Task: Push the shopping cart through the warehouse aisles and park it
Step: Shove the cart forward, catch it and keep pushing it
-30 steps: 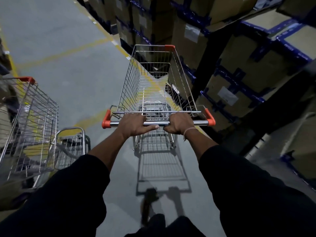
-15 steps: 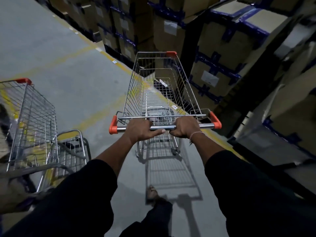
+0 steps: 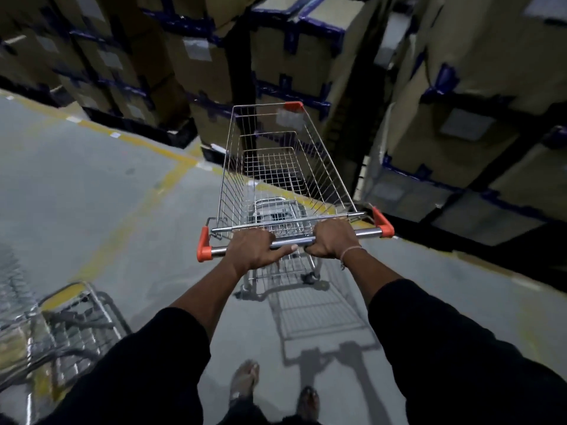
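Observation:
An empty wire shopping cart (image 3: 233, 179) with orange corner caps stands in front of me on the grey floor. Its chrome handle bar (image 3: 368, 232) runs between two orange end pieces. My left hand (image 3: 253, 251) grips the bar left of the middle, thumb laid along it. My right hand (image 3: 333, 239), with a thin band at the wrist, grips the bar right of the middle. The cart's nose points at stacked cartons just ahead.
Cardboard cartons (image 3: 478, 81) with blue tape fill dark racks ahead and to the right, close to the cart. Yellow floor lines (image 3: 144, 204) mark the aisle. A second wire cart (image 3: 67, 326) stands at the lower left. Grey floor stretches to the left.
The cart and my view have swung to the right, toward the racks. The cartons are nearer and fill the top. The second cart has slid to the lower left edge. Both hands keep their grip.

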Available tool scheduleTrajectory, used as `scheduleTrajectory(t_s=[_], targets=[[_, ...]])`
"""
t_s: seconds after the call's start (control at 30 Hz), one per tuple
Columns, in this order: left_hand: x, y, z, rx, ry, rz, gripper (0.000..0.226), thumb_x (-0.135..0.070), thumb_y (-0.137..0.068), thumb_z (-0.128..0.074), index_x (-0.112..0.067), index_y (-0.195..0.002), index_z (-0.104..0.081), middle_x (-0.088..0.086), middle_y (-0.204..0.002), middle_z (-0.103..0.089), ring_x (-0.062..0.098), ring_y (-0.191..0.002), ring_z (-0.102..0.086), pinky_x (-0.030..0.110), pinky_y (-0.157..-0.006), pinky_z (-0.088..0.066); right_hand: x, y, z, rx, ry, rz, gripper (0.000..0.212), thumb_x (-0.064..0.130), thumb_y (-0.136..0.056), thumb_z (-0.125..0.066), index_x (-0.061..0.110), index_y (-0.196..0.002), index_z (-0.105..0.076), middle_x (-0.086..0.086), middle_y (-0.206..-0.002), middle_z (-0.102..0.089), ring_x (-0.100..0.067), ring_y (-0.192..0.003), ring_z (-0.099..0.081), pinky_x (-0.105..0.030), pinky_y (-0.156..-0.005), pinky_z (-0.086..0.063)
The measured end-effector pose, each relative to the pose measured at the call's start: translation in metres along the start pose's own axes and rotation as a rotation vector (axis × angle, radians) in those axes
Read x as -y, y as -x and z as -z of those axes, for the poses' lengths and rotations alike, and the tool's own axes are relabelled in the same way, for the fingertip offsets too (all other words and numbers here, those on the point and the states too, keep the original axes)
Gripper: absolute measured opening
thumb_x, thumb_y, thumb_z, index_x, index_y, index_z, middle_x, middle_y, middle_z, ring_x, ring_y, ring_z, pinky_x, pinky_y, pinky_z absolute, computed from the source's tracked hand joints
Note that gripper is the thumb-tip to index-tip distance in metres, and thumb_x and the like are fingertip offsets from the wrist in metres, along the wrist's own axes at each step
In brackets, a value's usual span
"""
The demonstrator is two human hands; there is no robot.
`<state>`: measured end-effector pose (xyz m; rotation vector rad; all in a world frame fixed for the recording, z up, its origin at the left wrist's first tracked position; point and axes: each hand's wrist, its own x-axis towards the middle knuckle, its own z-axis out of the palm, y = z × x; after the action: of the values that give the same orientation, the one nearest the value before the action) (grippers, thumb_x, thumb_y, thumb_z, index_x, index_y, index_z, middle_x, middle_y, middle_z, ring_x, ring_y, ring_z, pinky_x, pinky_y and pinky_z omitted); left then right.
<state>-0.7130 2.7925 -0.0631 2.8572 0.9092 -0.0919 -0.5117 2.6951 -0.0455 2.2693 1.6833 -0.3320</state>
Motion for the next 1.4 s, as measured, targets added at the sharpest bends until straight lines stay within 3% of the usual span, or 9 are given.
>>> scheduleTrajectory(t_s=[0.23, 0.4, 0.63, 0.9, 1.07, 1.2, 1.4], targets=[[-0.038, -0.028, -0.002, 0.063, 0.016, -0.198, 0.083, -0.091, -0.087, -0.021, -0.021, -0.066, -0.06, -0.004, -0.057, -0.056, 0.012, -0.052, -0.054, 0.028, -0.057, -0.039, -0.034, 0.042, -0.023, 0.035, -0.079, -0.208, 0.049, 0.069, -0.082, -0.058, 0.021, -0.078, -0.061, -0.001, -0.078, -0.064, -0.028, -0.082, -0.065, -0.033, -0.07, -0.048], [-0.065, -0.043, -0.003, 0.085, 0.001, -0.373, 0.081, -0.089, -0.089, -0.023, -0.021, -0.067, -0.061, -0.003, -0.057, -0.058, 0.013, -0.052, -0.056, 0.025, -0.051, -0.031, -0.05, 0.076, -0.041, 0.03, -0.162, -0.367, 0.047, 0.066, -0.081, -0.06, 0.02, -0.078, -0.066, 0.001, -0.074, -0.062, -0.026, -0.075, -0.061, -0.032, -0.069, -0.045], [-0.104, -0.059, -0.007, 0.132, 0.016, -0.601, 0.083, -0.092, -0.087, -0.02, -0.023, -0.07, -0.063, -0.005, -0.056, -0.055, 0.011, -0.05, -0.053, 0.025, -0.052, -0.032, -0.06, 0.124, -0.064, 0.037, -0.256, -0.568, 0.048, 0.068, -0.082, -0.06, 0.02, -0.08, -0.062, 0.0, -0.078, -0.063, -0.025, -0.08, -0.064, -0.035, -0.079, -0.056], [-0.159, -0.071, -0.008, 0.127, -0.032, -0.808, 0.093, -0.096, -0.076, -0.01, -0.02, -0.067, -0.063, -0.004, -0.056, -0.058, 0.014, -0.052, -0.057, 0.027, -0.054, -0.038, -0.069, 0.176, -0.085, 0.042, -0.359, -0.768, 0.045, 0.067, -0.083, -0.062, 0.023, -0.074, -0.063, 0.003, -0.07, -0.063, -0.02, -0.072, -0.063, -0.034, -0.077, -0.057], [-0.198, -0.079, -0.013, 0.138, -0.07, -0.937, 0.086, -0.094, -0.083, -0.019, -0.02, -0.064, -0.059, -0.003, -0.053, -0.055, 0.014, -0.051, -0.055, 0.028, -0.056, -0.045, -0.078, 0.209, -0.097, 0.032, -0.411, -0.877, 0.047, 0.067, -0.082, -0.062, 0.021, -0.075, -0.066, 0.001, -0.069, -0.061, -0.023, -0.075, -0.064, -0.036, -0.08, -0.057], [-0.228, -0.084, -0.021, 0.129, -0.085, -1.05, 0.081, -0.092, -0.087, -0.023, -0.021, -0.062, -0.055, -0.003, -0.053, -0.054, 0.012, -0.05, -0.054, 0.027, -0.053, -0.035, -0.081, 0.237, -0.111, 0.014, -0.443, -0.953, 0.049, 0.067, -0.084, -0.059, 0.02, -0.08, -0.069, 0.001, -0.072, -0.061, -0.024, -0.08, -0.063, -0.036, -0.084, -0.054], [-0.282, -0.085, -0.027, 0.131, -0.081, -1.199, 0.084, -0.096, -0.08, -0.014, -0.022, -0.056, -0.048, -0.005, -0.051, -0.05, 0.013, -0.048, -0.049, 0.029, -0.056, -0.038, -0.085, 0.277, -0.125, -0.001, -0.49, -1.092, 0.051, 0.072, -0.081, -0.056, 0.022, -0.072, -0.061, 0.002, -0.069, -0.06, -0.023, -0.075, -0.061, -0.032, -0.073, -0.048]])
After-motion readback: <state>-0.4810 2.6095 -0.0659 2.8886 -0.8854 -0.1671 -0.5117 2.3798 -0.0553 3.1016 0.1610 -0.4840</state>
